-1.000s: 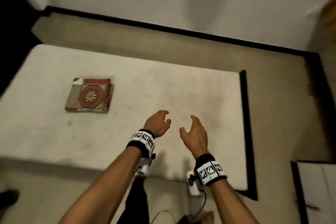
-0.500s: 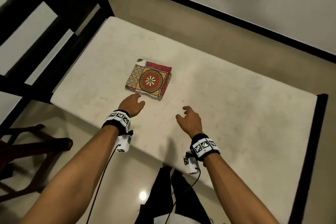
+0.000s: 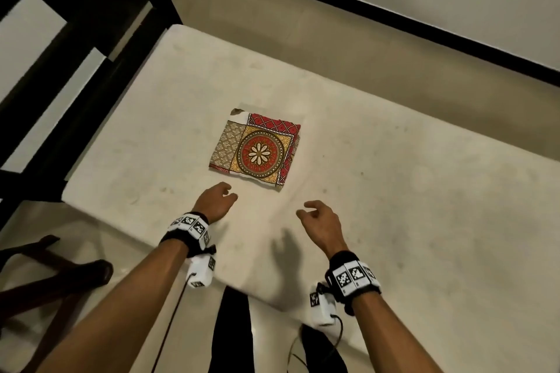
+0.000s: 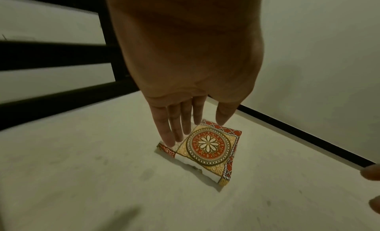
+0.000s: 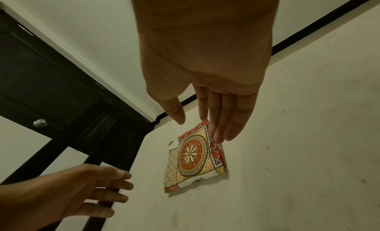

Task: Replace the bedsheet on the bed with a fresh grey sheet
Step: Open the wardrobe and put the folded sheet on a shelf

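Nearest the viewer, two bare forearms reach out over the near edge of the bed (image 3: 394, 221), each wrist wrapped in a black band carrying white tags printed with black square codes. The bed shows a bare, pale, faintly stained mattress surface.

The left hand (image 3: 213, 201) hovers above the mattress just short of the folded sheet (image 3: 257, 150), close to its near left corner; its fingers (image 4: 174, 127) are straight and spread, holding nothing. The right hand (image 3: 322, 222) hangs a little nearer the viewer than the left, off the sheet's near right corner, with fingers (image 5: 226, 117) loosely extended and thumb apart, also holding nothing. Neither hand touches the sheet.

The folded sheet lies flat on the mattress beyond both hands, a square bundle printed in red, yellow and beige with a round flower medallion on top. It is not grey.

To the left of the sheet, past the mattress end, stands the black bed frame (image 3: 100, 63) with dark bars. Beyond the sheet, past the far mattress edge, runs a beige strip, then a black skirting line (image 3: 394, 13) below a pale wall.
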Demonstrator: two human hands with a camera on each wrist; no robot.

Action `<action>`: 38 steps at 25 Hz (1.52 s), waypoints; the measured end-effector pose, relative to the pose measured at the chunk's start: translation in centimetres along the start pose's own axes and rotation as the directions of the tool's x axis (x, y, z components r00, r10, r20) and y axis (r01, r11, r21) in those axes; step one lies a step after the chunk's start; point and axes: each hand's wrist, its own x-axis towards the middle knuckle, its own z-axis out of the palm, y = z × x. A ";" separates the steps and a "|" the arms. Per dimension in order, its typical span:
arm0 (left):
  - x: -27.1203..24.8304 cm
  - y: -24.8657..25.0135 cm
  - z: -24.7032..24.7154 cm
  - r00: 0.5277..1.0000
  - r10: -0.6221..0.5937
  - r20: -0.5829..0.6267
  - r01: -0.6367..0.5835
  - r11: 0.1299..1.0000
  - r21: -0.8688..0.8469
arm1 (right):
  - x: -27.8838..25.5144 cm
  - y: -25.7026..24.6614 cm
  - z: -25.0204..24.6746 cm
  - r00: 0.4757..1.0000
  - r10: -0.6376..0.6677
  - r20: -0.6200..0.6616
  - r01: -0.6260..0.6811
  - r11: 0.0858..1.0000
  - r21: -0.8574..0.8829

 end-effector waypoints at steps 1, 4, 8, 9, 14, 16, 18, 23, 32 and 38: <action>2.6 -0.7 1.2 0.999 -0.009 0.048 0.011 0.999 -0.032 | 2.4 0.1 1.5 1.000 0.028 0.003 -0.028 0.999 0.019; 10.0 -3.0 5.2 0.992 -0.028 0.122 0.056 0.970 -0.236 | 10.4 -0.9 5.1 0.997 0.075 -0.015 -0.073 0.995 0.075; 18.5 -5.3 10.3 0.982 -0.076 0.171 0.163 0.791 -0.590 | 21.1 -2.5 9.4 0.997 0.067 -0.041 -0.064 0.996 0.070; 20.2 -5.2 11.2 0.981 -0.081 0.176 0.178 0.737 -0.652 | 23.1 -2.9 9.9 0.997 0.054 -0.054 -0.048 0.994 0.093; 23.6 -3.6 13.7 0.958 -0.147 0.245 0.284 0.394 -0.874 | 30.1 -4.2 8.5 0.992 0.090 -0.092 -0.073 0.982 0.175; 23.7 -3.2 14.1 0.955 -0.192 0.228 0.274 0.262 -0.925 | 31.3 -4.5 8.4 0.987 0.137 -0.080 -0.112 0.959 0.259; 23.7 -2.3 14.2 0.946 -0.221 0.238 0.275 0.157 -0.948 | 31.3 -4.9 8.8 0.982 0.188 -0.037 -0.155 0.892 0.425; 22.3 -1.1 13.6 0.960 -0.114 0.254 0.252 -0.037 -0.967 | 29.2 -3.8 10.8 0.992 0.128 0.009 -0.109 0.806 0.582; 12.0 -0.3 13.5 0.939 0.055 0.339 0.334 0.077 -0.939 | 16.1 4.2 10.1 0.990 0.130 -0.047 -0.051 0.657 0.752; -0.3 6.8 17.8 0.968 0.117 0.222 0.140 0.483 -0.865 | 0.6 15.7 3.9 0.955 0.249 -0.163 0.039 0.440 0.897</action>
